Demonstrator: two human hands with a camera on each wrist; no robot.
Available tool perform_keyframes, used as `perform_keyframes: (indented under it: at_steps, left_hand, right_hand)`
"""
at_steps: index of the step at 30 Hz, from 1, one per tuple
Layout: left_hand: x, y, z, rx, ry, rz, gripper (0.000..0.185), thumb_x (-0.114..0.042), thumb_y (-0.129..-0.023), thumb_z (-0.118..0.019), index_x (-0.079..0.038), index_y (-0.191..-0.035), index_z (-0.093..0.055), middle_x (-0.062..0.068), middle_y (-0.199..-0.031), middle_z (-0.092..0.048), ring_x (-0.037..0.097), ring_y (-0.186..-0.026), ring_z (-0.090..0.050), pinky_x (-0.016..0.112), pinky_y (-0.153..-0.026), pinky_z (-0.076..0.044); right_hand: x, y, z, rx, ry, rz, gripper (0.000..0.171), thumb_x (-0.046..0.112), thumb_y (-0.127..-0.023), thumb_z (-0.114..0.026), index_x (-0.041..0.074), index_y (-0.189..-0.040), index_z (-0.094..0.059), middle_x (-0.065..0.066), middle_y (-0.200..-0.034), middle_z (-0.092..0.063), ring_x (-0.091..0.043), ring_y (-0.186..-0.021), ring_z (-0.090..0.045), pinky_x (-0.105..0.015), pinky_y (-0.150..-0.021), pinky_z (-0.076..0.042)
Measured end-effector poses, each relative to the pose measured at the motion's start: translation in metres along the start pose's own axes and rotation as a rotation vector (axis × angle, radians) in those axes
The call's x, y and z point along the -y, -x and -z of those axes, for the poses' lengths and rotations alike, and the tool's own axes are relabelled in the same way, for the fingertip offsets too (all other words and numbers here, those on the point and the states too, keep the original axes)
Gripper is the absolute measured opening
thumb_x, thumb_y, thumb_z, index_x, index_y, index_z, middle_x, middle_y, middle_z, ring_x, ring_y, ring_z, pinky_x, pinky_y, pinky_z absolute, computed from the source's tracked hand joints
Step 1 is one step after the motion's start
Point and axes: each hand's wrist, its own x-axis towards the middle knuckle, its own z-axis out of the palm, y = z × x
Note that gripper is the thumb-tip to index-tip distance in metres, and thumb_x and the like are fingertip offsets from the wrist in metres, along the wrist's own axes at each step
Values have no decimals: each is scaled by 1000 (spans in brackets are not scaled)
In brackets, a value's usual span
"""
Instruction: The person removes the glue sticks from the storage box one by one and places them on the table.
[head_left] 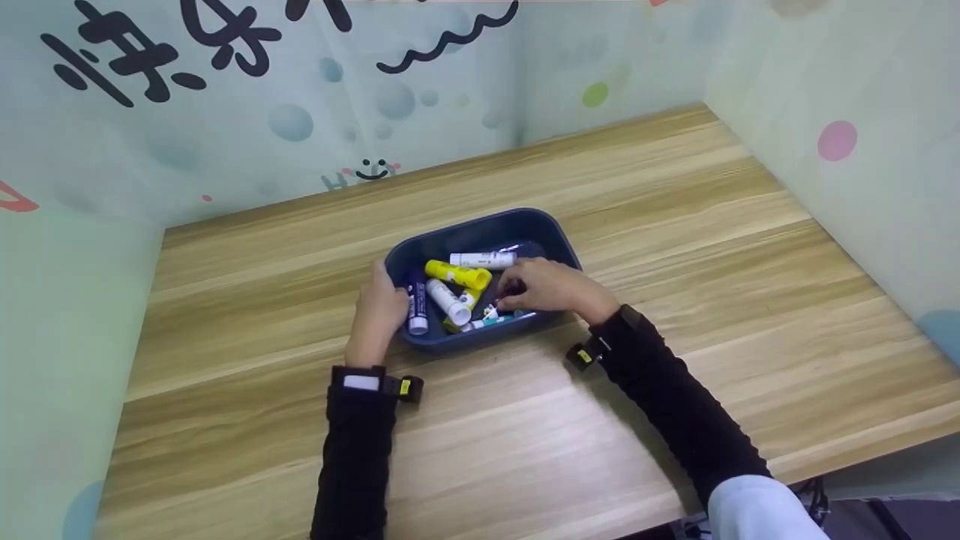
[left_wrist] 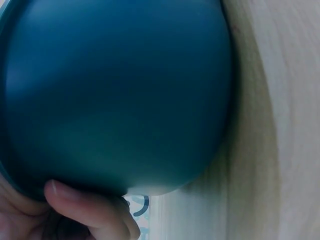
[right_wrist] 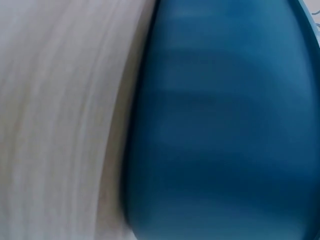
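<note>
A dark blue plastic bin sits on the wooden table, holding several stick-shaped tubes. My left hand grips its left rim; in the left wrist view the fingers curl against the blue wall. My right hand reaches in over the right side with bent fingers, its fingertips beside a small white piece. I cannot tell whether it pinches anything. Inside lie a yellow tube, a white tube, another white tube at the back, and a purple tube with a white cap.
The wood-grain tabletop surrounds the bin. Printed cloth walls stand behind it and on both sides. Below the table's front right edge, dark cables show. The right wrist view has only the bin's outer wall and tabletop.
</note>
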Motion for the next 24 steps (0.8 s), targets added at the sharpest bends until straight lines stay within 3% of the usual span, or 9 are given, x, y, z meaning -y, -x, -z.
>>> perform_keyframes:
  at_steps: [8,20,24]
  left_hand:
    - [-1,2,0,-25,1,-9,59,-6,-91,-40,-1,-145,-18,32,-135,-42,42,-119,-47,50,-98,-40]
    - [0,3,-1,-28,-9,-15,56,-7,-92,-39,2,-144,-18,33,-136,-41,43,-122,-45,50,-100,-38]
    - [-1,3,-1,-30,-21,-16,57,-7,-92,-39,2,-144,-18,33,-135,-42,43,-121,-46,51,-99,-39]
  right_hand:
    - [2,1,0,39,21,-21,42,56,-85,-55,15,-86,-63,3,-82,-61,-13,-72,-53,-29,-63,-42]
    - [-1,2,3,54,-38,8,42,52,-90,-50,12,-88,-63,3,-72,-58,-11,-63,-51,-26,-60,-42]
    - [0,4,6,75,-51,53,45,54,-89,-50,12,-98,-64,0,-77,-63,-13,-68,-54,-30,-67,-46]
